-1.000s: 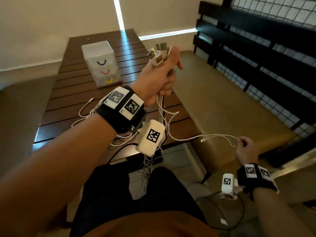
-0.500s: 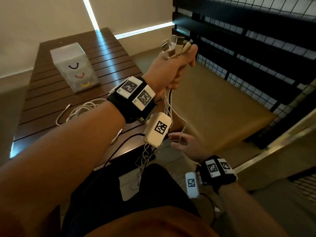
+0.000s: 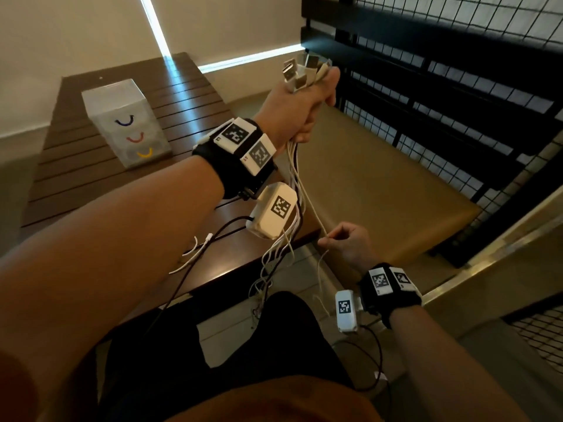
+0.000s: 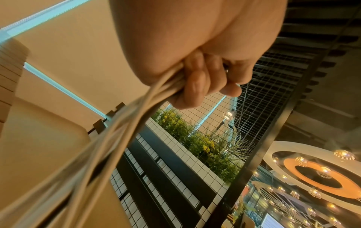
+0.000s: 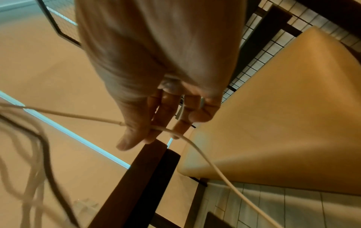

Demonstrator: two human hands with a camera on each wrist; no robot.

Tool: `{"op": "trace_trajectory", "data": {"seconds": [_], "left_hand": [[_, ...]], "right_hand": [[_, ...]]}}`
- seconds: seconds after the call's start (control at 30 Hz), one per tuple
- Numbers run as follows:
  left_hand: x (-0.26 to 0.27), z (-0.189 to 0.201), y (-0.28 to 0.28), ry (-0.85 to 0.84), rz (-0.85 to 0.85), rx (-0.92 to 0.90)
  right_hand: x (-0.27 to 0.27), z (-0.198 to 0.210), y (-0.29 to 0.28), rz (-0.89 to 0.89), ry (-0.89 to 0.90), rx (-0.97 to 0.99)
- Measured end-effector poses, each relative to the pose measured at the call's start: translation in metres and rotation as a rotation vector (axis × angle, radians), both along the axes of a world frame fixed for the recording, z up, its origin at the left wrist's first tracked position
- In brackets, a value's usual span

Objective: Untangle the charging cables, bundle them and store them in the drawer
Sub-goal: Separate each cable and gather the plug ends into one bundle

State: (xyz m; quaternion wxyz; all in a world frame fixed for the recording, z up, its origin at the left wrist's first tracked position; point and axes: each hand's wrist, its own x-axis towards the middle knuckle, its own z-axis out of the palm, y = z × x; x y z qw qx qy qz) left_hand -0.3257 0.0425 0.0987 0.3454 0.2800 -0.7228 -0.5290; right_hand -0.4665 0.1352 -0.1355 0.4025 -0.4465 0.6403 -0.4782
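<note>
separating one strand from the gathered charging cables (image 3: 294,166)

the bundle is gripped near its plugs (image 3: 300,73) in the closed left hand (image 3: 300,112), raised beyond the tabletop (image 3: 91,166), loose ends hanging toward the lap. one cable (image 5: 205,155) is pinched between thumb and fingers of the right hand (image 3: 347,243). the strand is best drawn down slowly, with the upper grip kept firm, so that loops are not tightened. the small drawer unit (image 3: 125,123) stands well apart, drawers shut.
</note>
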Motion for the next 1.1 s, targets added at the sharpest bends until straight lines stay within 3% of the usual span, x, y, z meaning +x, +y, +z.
{"op": "trace_trajectory", "data": {"seconds": [0.17,0.3,0.43,0.53,0.63,0.77,0.8,0.83,0.9,1.0,1.1], "left_hand": [[-0.014,0.006,0.003,-0.025,-0.073,-0.025],[-0.023,0.008,0.009,0.036,-0.182,0.007],[-0.034,0.009,0.015,0.107,-0.277,0.039],[-0.038,0.009,0.017,0.168,-0.328,0.081],[-0.036,0.005,0.015,0.162,-0.34,0.1],[-0.03,-0.009,0.014,0.06,-0.271,0.088],[-0.029,-0.012,0.015,0.04,-0.252,0.1],[-0.029,-0.015,0.016,0.027,-0.237,0.113],[-0.028,-0.019,0.017,-0.002,-0.228,0.118],[-0.028,-0.023,0.02,-0.103,-0.247,0.123],[-0.027,-0.033,0.027,-0.175,-0.27,0.196]], "right_hand": [[0.003,-0.003,-0.003,0.082,0.153,0.042],[0.026,0.004,-0.005,0.303,-0.027,0.05],[0.037,0.001,-0.011,0.428,0.058,0.112],[0.031,-0.003,-0.013,0.311,0.04,0.099],[0.0,-0.016,-0.022,0.027,0.141,0.011],[-0.057,-0.02,-0.032,-0.359,0.038,0.049],[-0.067,-0.018,-0.031,-0.397,0.09,0.022],[-0.072,-0.013,-0.026,-0.377,0.207,0.013],[-0.071,-0.005,-0.012,-0.169,0.397,0.133],[-0.064,0.001,0.014,0.295,0.291,0.419],[-0.061,0.015,0.025,0.451,0.179,0.517]]}}
